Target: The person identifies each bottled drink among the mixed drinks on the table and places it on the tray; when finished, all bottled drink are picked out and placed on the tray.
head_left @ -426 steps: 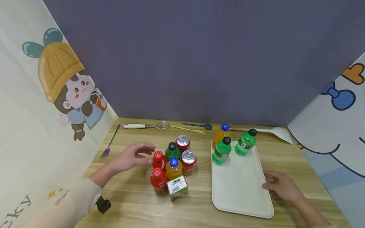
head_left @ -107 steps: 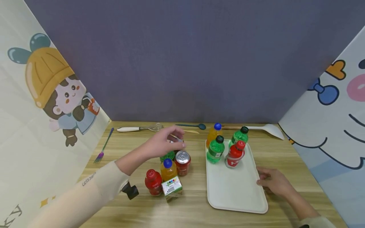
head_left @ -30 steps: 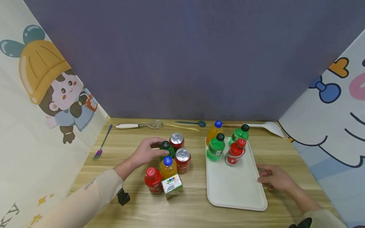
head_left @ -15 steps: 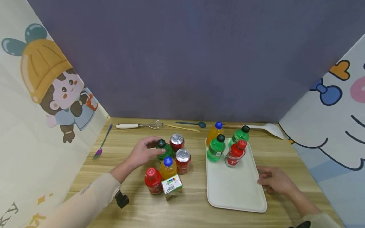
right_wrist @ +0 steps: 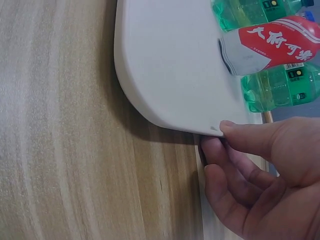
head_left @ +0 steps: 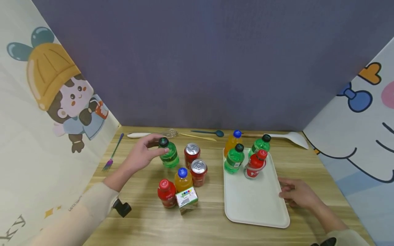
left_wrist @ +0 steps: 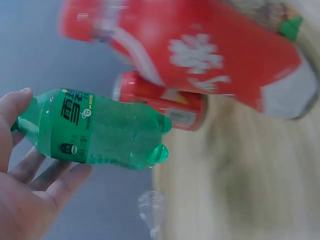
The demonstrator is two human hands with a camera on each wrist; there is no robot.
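Observation:
My left hand (head_left: 142, 153) grips a green soda bottle (head_left: 169, 155) near its neck. In the left wrist view this green bottle (left_wrist: 105, 130) seems raised off the table. Close to it stand two red cans (head_left: 192, 153), an orange-drink bottle (head_left: 183, 181) with a blue cap, a red bottle (head_left: 167, 194) and a small drink carton (head_left: 187, 200). My right hand (head_left: 300, 194) pinches the right rim of a white tray (head_left: 255, 205), thumb on top in the right wrist view. At the tray's far end are two green bottles (head_left: 234, 160), a red bottle (head_left: 255, 165) and an orange-drink bottle (head_left: 233, 143).
Along the back wall lie a whisk (head_left: 138, 135), a yellow knife-like utensil (head_left: 198, 137), a dark spoon (head_left: 219, 133) and a white ladle-like utensil (head_left: 297, 138). A colourful fork (head_left: 112, 157) lies at the left. Printed panels flank the table on both sides.
One red bottle has gone from the left cluster to the tray since the oldest frame. Lately my left hand has drawn the green bottle leftward and back, out of the cluster. My right hand stays.

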